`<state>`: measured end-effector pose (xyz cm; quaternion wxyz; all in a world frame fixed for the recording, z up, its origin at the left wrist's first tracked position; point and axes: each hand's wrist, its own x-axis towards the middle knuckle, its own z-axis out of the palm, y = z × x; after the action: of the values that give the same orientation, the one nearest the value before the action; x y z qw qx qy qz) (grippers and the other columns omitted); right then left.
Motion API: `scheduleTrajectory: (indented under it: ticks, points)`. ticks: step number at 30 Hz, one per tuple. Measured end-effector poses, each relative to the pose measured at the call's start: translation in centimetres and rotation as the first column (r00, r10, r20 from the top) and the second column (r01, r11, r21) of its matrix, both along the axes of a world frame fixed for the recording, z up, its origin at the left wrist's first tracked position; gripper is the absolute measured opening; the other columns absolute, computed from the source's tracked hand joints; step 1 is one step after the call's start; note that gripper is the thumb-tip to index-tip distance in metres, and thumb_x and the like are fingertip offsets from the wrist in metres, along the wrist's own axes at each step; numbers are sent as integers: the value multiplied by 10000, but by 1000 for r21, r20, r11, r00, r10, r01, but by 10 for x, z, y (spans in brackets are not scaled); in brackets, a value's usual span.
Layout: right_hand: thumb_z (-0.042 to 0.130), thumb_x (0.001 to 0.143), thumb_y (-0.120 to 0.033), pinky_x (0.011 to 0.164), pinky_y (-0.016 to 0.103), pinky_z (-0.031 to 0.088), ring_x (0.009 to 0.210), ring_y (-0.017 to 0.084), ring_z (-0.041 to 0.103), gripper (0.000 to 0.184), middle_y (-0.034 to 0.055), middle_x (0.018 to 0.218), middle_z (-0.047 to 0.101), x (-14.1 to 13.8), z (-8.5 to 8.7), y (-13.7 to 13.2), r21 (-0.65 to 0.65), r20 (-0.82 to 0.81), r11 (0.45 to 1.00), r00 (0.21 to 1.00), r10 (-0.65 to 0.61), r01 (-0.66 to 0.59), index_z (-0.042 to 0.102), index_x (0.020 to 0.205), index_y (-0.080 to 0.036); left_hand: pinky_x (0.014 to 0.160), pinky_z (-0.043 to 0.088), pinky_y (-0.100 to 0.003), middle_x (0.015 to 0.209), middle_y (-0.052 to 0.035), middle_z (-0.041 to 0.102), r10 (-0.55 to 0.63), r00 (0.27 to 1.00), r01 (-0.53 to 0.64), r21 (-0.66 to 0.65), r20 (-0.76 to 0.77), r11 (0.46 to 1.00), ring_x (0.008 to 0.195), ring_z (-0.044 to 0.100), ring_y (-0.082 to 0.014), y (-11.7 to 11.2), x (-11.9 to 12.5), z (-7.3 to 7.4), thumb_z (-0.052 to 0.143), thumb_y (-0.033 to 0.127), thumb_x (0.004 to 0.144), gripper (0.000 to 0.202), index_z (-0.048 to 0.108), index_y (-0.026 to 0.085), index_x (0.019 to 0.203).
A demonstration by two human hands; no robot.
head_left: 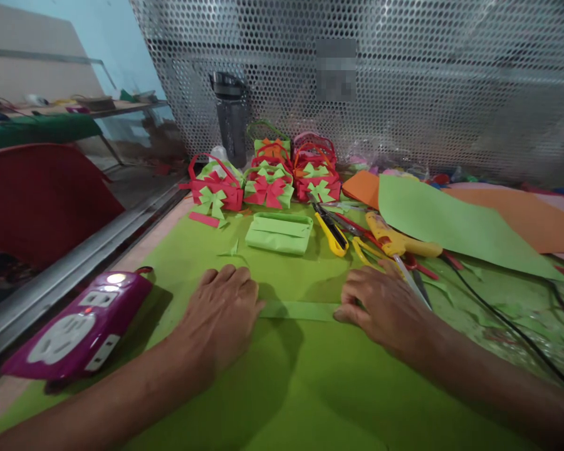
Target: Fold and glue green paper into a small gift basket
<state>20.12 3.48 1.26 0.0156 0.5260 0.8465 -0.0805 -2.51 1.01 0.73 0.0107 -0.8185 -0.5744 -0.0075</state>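
Observation:
A narrow light-green paper strip [301,310] stretches level between my two hands, just above or on the green table covering [272,401]. My left hand [223,307] is closed at the strip's left end, its fingers curled away from view. At the other end, my right hand [380,304] pinches the strip between thumb and curled fingers. Beyond the strip sits a small light-green paper basket [279,235] without a handle. Several finished paper baskets [269,188] with bows and handles, in red and green, stand behind it.
To the left lies a purple power strip [79,326]. On the right are a yellow utility knife [331,232], a yellow glue gun [399,238] with a black cord, scissors, and green paper sheets [442,219]. A dark water bottle [230,119] stands against the perforated metal panel [404,94].

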Motion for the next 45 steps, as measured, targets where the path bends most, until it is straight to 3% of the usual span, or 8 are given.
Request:
scheduleTrajectory:
  ticks: [4,7,10,12,24,29,39,45]
  points:
    - [655,764,-305,793,397,262,734,176,532,216,-17,695,591,0,1,3,-8,-7,1000,1000,-7,7,603,595,-181,680,399,-391,697,-54,548,-28,1000,28,15,-7,999,677,492,-199,1,-2,-3,420,156,833,219,559,156,665]
    - [676,737,-319,806,402,254,736,172,535,220,-25,701,603,1,1,6,-9,-34,1000,999,-6,6,598,583,-183,741,401,-427,799,-62,570,-67,997,69,67,-31,995,759,514,-222,0,-2,-4,435,108,804,223,610,158,933]
    - [687,719,-313,829,407,240,740,164,540,193,-37,705,608,4,1,9,-16,-71,1000,997,-8,7,597,605,-185,844,380,-485,985,-65,565,-175,978,185,88,-109,979,893,524,-241,0,2,-3,439,-14,724,668,394,291,1316]
    - [688,711,-301,832,403,234,731,155,541,163,-47,711,613,7,1,10,-20,-106,1000,994,-12,10,598,632,-191,891,350,-542,1145,-76,522,-243,953,261,81,-183,962,1002,511,-270,0,6,-2,441,-28,725,799,251,394,1377]
    - [647,730,-327,797,376,227,721,159,533,183,-40,688,612,15,-3,9,31,-164,999,986,23,-18,580,635,-186,886,333,-642,1435,-95,317,-482,796,478,-108,-365,872,1182,435,-360,4,22,6,549,65,780,856,107,493,1376]
    - [656,714,-323,814,378,213,737,154,530,178,-46,696,609,16,-7,11,46,-175,999,984,33,-26,573,635,-188,931,283,-634,1468,-83,275,-477,815,500,-18,-328,866,1290,301,-391,4,12,-4,567,27,752,902,111,494,1375]
    - [657,713,-315,777,366,227,695,148,535,173,-45,672,616,14,-4,11,39,-141,999,990,10,-4,581,620,-190,976,249,-632,1501,-119,174,-334,892,311,-124,-305,942,1350,82,-404,-12,-18,0,552,-46,675,884,249,414,1366]
    - [636,716,-299,793,390,241,695,154,536,153,-35,693,622,14,-4,11,27,-136,1000,991,11,-8,578,627,-189,974,306,-591,1459,-131,290,-291,926,323,104,-242,941,1354,112,-389,-33,-52,-8,472,-50,699,718,424,329,1307]
